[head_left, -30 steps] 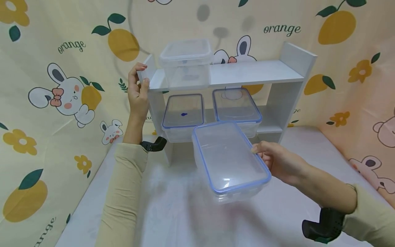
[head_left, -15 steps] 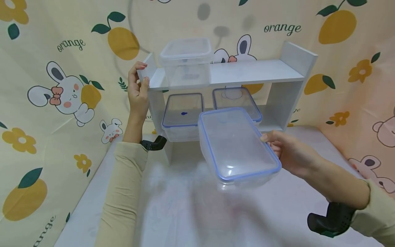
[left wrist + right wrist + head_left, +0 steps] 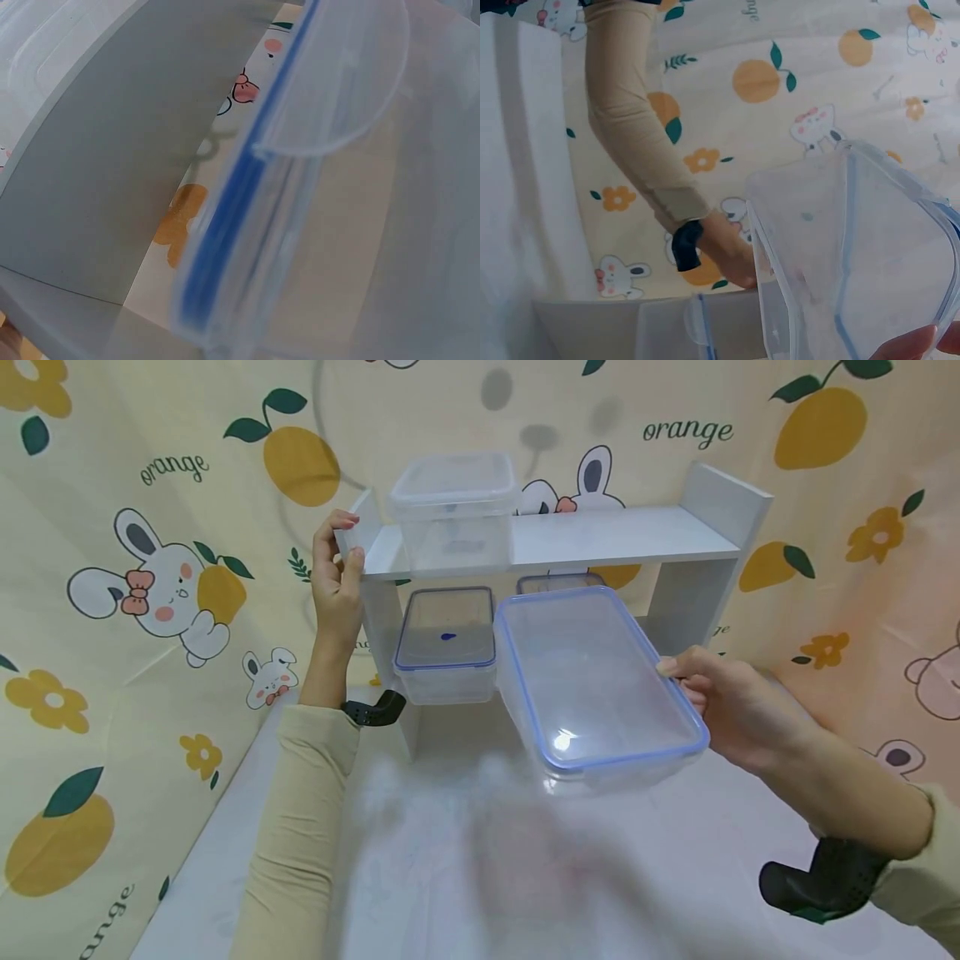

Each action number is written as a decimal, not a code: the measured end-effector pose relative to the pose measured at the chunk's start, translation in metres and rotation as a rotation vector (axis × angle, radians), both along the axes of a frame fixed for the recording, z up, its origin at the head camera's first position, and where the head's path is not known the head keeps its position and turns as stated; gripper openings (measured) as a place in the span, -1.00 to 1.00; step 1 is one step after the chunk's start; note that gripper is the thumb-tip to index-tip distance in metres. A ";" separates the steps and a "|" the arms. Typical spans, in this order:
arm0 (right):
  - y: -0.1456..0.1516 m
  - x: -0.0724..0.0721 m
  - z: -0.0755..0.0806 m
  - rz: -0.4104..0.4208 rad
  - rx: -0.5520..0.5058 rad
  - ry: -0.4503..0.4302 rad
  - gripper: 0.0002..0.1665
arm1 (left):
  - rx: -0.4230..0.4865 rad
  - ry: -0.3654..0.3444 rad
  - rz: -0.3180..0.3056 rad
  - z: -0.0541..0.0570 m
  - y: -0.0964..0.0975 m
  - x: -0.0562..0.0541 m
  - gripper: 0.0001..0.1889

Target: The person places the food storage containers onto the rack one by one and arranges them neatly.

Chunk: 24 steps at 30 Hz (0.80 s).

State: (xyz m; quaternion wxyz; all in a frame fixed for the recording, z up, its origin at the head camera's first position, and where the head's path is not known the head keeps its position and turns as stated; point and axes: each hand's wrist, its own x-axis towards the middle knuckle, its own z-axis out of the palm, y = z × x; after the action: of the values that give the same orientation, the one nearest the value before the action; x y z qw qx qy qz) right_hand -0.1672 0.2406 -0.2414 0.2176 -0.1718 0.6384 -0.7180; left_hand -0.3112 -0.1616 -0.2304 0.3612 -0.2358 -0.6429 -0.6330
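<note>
My right hand [image 3: 738,706] pinches the right edge of a clear food container [image 3: 600,685] with a blue-rimmed lid. The container is held in the air, tilted, in front of the shelf's right part. At the upper left my left hand [image 3: 337,581] grips the side panel of the white shelf unit [image 3: 622,537], thumb in front and fingers round the edge. A second blue-rimmed container [image 3: 446,639] stands on the middle shelf at left. Behind the held one, only the back edge of another container's lid [image 3: 558,582] shows. In the right wrist view, fingertips [image 3: 907,345] touch the held container.
A clear container with a whitish lid [image 3: 453,518] stands on the shelf's top board at left. Below lies a white table surface [image 3: 450,877]. Patterned cloth [image 3: 180,710] hangs behind and at both sides.
My right hand has raised the container and moved it rightward, so it now covers most of the right container on the shelf. My left hand stays on the side panel.
</note>
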 end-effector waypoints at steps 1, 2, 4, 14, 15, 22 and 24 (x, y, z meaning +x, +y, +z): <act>0.001 0.001 0.002 -0.019 0.004 -0.007 -0.57 | 0.000 -0.001 -0.001 0.000 0.000 0.000 -0.69; 0.001 0.001 0.003 -0.037 0.005 -0.009 -0.58 | 0.000 -0.004 -0.001 0.000 0.000 0.000 -0.69; 0.002 0.001 0.007 -0.062 -0.004 -0.008 -0.58 | -0.002 -0.009 0.001 0.000 0.001 0.001 -0.68; 0.010 -0.007 0.022 -0.120 -0.098 -0.010 -0.59 | -0.003 0.018 -0.014 0.000 0.001 0.004 -0.69; 0.011 -0.008 0.023 -0.125 -0.100 -0.012 -0.61 | -0.003 0.022 -0.017 0.000 0.001 0.004 -0.69; 0.016 -0.013 0.033 -0.163 -0.127 -0.051 -0.63 | 0.001 0.018 -0.022 0.000 0.001 0.003 -0.69; 0.016 -0.014 0.036 -0.172 -0.143 -0.053 -0.62 | 0.002 0.017 -0.020 0.000 0.001 0.003 -0.69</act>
State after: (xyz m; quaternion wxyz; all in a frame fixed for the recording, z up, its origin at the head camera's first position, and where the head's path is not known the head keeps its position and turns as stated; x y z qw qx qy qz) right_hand -0.1817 0.2567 -0.2052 0.1594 -0.1124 0.5921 -0.7819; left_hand -0.3079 -0.1607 -0.2302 0.3606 -0.2475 -0.6365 -0.6353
